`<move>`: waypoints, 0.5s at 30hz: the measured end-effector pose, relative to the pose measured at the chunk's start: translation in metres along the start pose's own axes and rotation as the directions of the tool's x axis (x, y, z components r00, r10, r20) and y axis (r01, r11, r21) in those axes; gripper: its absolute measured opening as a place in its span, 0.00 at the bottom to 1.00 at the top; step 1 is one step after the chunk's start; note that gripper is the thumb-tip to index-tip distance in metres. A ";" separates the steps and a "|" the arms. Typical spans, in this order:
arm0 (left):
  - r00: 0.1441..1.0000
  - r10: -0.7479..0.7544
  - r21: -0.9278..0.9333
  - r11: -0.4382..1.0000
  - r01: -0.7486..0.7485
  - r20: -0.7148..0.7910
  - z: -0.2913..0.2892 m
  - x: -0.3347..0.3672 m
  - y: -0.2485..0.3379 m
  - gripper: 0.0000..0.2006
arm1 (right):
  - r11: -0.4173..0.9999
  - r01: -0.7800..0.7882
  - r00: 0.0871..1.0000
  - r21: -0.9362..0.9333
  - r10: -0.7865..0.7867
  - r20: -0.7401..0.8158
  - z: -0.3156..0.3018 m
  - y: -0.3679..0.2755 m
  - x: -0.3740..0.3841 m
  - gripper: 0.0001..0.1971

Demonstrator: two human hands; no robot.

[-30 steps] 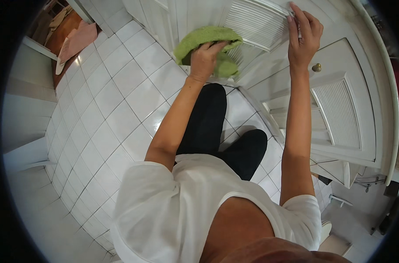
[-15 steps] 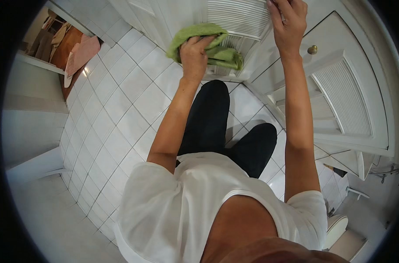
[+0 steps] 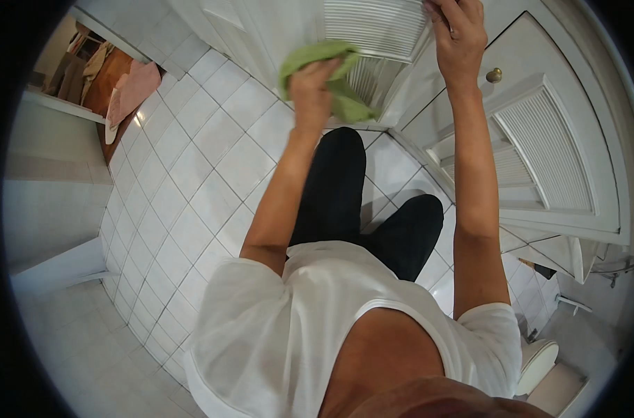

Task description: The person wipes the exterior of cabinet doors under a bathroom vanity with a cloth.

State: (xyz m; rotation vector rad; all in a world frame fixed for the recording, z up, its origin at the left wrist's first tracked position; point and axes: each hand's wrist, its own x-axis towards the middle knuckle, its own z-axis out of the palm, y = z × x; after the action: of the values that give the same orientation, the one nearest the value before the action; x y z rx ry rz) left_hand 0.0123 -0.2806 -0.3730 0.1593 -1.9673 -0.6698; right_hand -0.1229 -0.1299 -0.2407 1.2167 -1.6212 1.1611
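My left hand [image 3: 311,90] is closed on a green cloth [image 3: 322,52], smeared by motion. Part of the cloth hangs to the right of the fingers, in front of the lower slats of a white louvred door [image 3: 374,28]. Whether it presses on the slats I cannot tell. High up at that door's right side, my right hand [image 3: 458,35] is closed with its fingers bent together. What those fingertips grip is cut off by the upper edge of the view.
A second white louvred door [image 3: 533,160] with a brass knob [image 3: 494,75] stands to the right. White tiles [image 3: 184,188] cover the floor under my bent knees. A pink mat [image 3: 132,94] lies by a doorway at the far left. A toilet [image 3: 538,366] shows at lower right.
My left hand has shifted slightly right with the green cloth, whose hanging part has bunched and swung to the left. My right hand stays at nearly the same place.
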 end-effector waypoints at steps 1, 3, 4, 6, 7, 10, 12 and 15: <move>0.996 -0.083 -0.006 0.997 0.083 -0.021 -0.011 0.002 0.001 0.25 | 1.000 0.006 1.000 0.007 -0.006 -0.008 0.001 0.000 -0.001 0.09; 0.999 -0.035 0.231 0.972 0.040 -0.026 -0.009 0.006 0.014 0.25 | 1.000 0.004 1.000 -0.003 -0.004 -0.023 0.002 0.001 -0.002 0.09; 0.999 -0.033 0.238 0.970 0.039 -0.030 -0.006 0.007 0.017 0.25 | 1.000 0.009 0.999 0.002 -0.009 -0.039 0.005 -0.001 -0.001 0.09; 1.000 0.008 0.054 0.998 -0.007 -0.030 0.011 0.005 0.022 0.24 | 1.000 0.009 0.998 -0.006 -0.009 -0.062 0.010 -0.003 -0.002 0.09; 0.999 0.035 0.046 0.998 -0.035 0.009 0.030 -0.001 0.025 0.24 | 1.000 0.010 0.997 -0.018 -0.011 -0.079 0.012 -0.004 -0.003 0.09; 0.982 -0.030 -0.100 0.994 0.049 0.187 0.069 0.001 0.055 0.25 | 0.998 -0.051 0.999 0.027 0.051 0.007 0.005 -0.001 -0.005 0.09; 0.993 -0.005 -0.166 0.986 0.024 0.116 0.058 0.001 0.054 0.26 | 0.999 0.005 0.999 -0.040 -0.004 0.038 0.004 0.009 -0.006 0.11; 0.987 0.026 -0.186 0.981 -0.056 -0.159 0.032 0.009 0.041 0.18 | 0.997 0.047 0.998 -0.060 -0.045 0.039 0.008 0.009 -0.001 0.12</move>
State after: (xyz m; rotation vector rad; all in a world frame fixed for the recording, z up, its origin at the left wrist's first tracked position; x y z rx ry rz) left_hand -0.0123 -0.2375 -0.3557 0.0519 -1.7422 -0.7898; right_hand -0.1314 -0.1362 -0.2457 1.2372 -1.6363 1.0581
